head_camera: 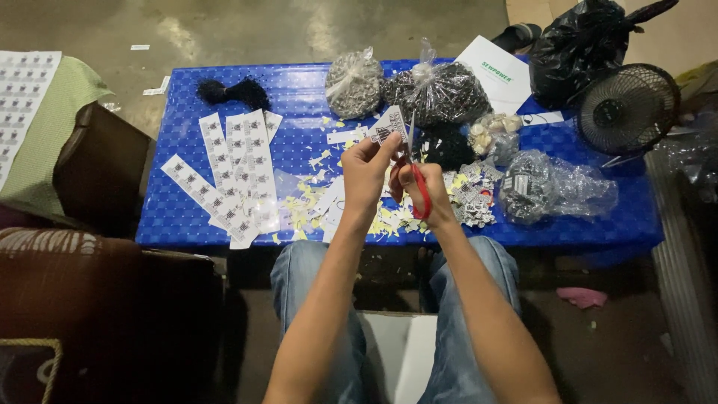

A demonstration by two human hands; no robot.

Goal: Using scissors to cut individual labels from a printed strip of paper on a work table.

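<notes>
My left hand [365, 173] pinches a small printed paper label [390, 126] and holds it up over the blue table [179, 209]. My right hand [420, 193] grips red-handled scissors [417, 187] whose blades point up at the label's edge. Below both hands lie yellow and white paper scraps [313, 206]. Long white strips of printed labels [238, 170] lie to the left. A heap of cut labels [471, 200] sits just right of my right hand.
Clear bags of small dark parts [353, 82] [441, 91] [550, 187] stand along the back and right. A black tassel [233, 93], a black mesh fan [627, 108], a black plastic bag [580, 45] and a white sheet [499, 73] are there too. A brown chair [97, 168] stands left.
</notes>
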